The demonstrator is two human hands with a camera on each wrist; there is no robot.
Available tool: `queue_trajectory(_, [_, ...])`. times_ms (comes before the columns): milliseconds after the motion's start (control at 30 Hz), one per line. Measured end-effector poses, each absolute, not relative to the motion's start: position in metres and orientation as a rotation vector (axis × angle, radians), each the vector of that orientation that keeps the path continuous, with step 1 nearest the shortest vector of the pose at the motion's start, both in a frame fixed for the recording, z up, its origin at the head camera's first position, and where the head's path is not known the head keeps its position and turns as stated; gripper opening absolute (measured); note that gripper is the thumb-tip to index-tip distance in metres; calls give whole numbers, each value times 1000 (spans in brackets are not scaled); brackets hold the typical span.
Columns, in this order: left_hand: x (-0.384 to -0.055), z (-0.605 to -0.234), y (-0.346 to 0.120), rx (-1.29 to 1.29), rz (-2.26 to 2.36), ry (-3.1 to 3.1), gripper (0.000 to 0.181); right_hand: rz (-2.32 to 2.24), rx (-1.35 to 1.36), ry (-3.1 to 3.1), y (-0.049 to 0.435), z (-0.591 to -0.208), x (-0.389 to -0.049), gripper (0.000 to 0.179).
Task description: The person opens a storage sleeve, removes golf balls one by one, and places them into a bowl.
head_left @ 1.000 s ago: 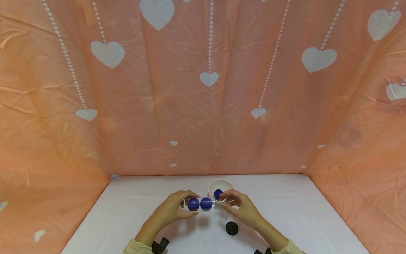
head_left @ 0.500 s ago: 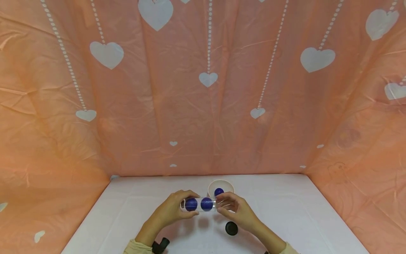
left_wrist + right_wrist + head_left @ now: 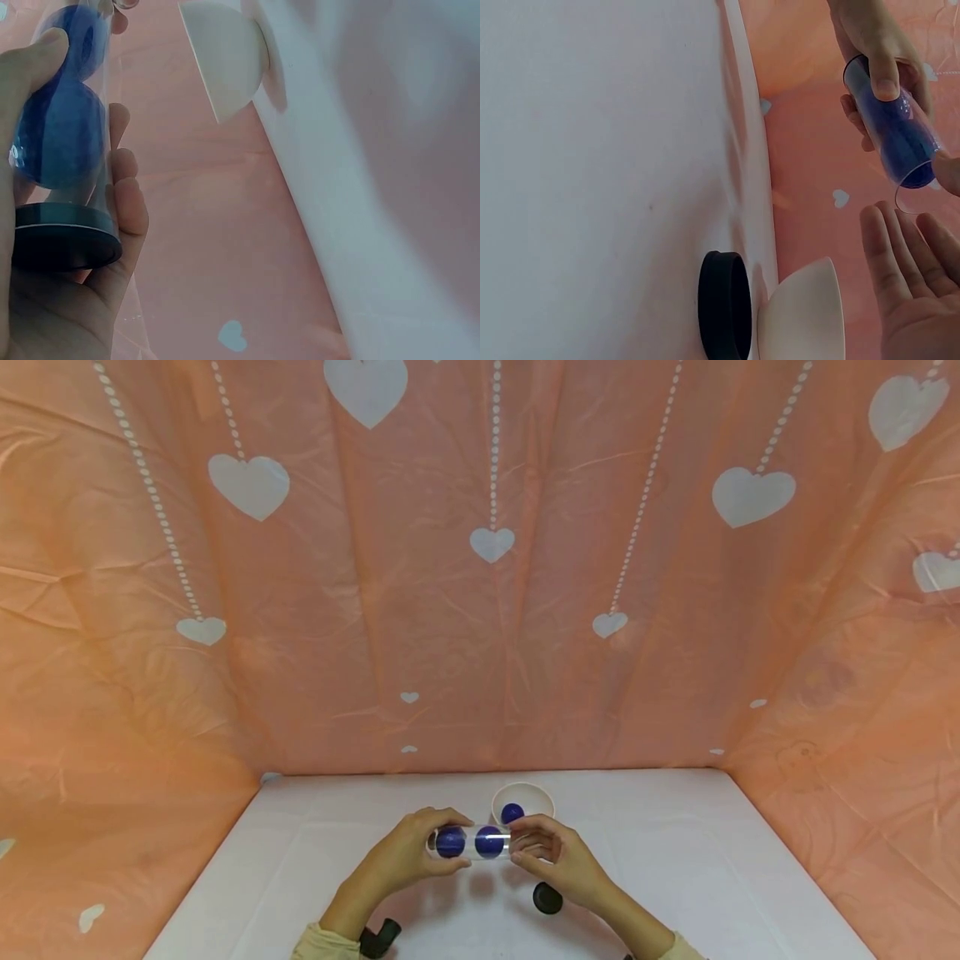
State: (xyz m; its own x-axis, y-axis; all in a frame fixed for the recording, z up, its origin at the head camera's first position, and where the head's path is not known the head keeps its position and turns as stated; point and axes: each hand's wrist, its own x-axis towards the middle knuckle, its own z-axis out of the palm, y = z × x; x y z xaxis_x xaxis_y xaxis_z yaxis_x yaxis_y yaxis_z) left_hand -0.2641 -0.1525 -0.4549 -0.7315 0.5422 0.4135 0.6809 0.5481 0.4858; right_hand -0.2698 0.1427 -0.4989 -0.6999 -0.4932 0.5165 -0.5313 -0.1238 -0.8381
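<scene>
My left hand (image 3: 408, 850) grips a clear tube (image 3: 470, 831), held sideways above the table. Inside are two blue balls, the left ball (image 3: 451, 842) and the right ball (image 3: 490, 842), with a gap between them. A black cap (image 3: 66, 238) closes the tube's end by my left palm. The other end is uncapped, its clear rim (image 3: 904, 213) facing my right hand (image 3: 558, 857). The right hand's thumb and fingertips are right at that rim, with the fingers (image 3: 889, 259) extended in the right wrist view.
A white bowl (image 3: 542, 799) with another blue ball (image 3: 512, 812) stands behind the right hand. A loose black cap (image 3: 547, 898) lies on the white table (image 3: 675, 860) in front of it. Orange sheeting (image 3: 450, 635) with white hearts surrounds the table.
My right hand has moved from the ball in the bowl to the tube's uncapped end. The two balls in the tube have spread slightly apart. The left hand keeps its hold.
</scene>
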Motion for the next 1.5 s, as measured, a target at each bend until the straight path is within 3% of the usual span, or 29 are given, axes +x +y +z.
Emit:
queue_trajectory(600, [-265, -454, -152, -1037, -952, -2583, 44, 2045, 1158, -2084, 144, -502, -272, 38])
queue_trajectory(967, [-266, -454, -151, -1051, -965, -2572, 43, 2108, 1160, -2095, 146, -501, -273, 48])
queue_trajectory(1500, [-264, -453, -153, -1034, -942, -2584, 43, 2011, 1077, -2198, 147, -502, -273, 43])
